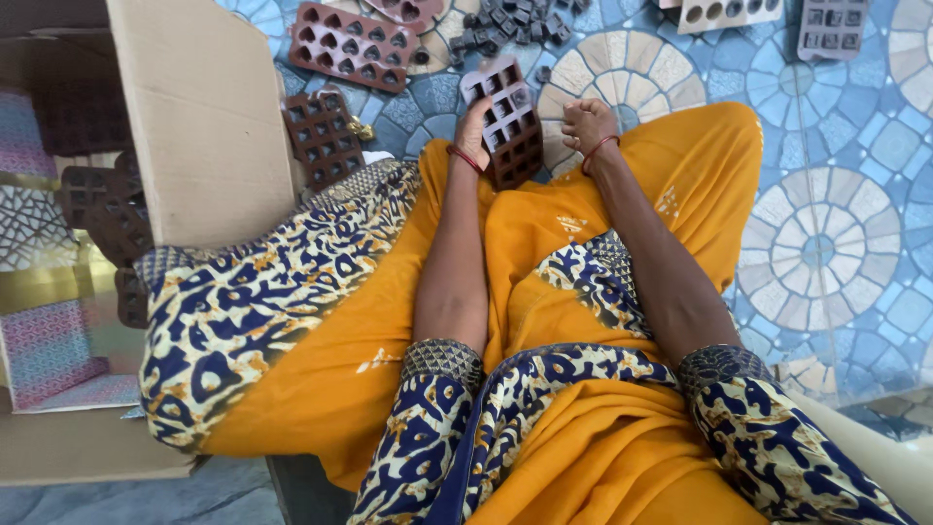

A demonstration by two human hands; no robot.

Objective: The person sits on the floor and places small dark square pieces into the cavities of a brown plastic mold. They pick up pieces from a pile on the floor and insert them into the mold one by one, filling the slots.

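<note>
My left hand grips a brown mould tray with square cavities, held upright over my orange-draped knees. My right hand hovers just right of that tray with fingers curled; whether it touches the tray I cannot tell. Both wrists wear thin red bands. A second brown square-cavity mould lies on the floor left of my left hand. Farther off rests a brown heart-cavity mould.
An open cardboard box stands at the left, with dark moulds and patterned boxes inside. Several small dark pieces lie on the blue patterned tile floor. Pale moulds and a grey mould sit at the top right.
</note>
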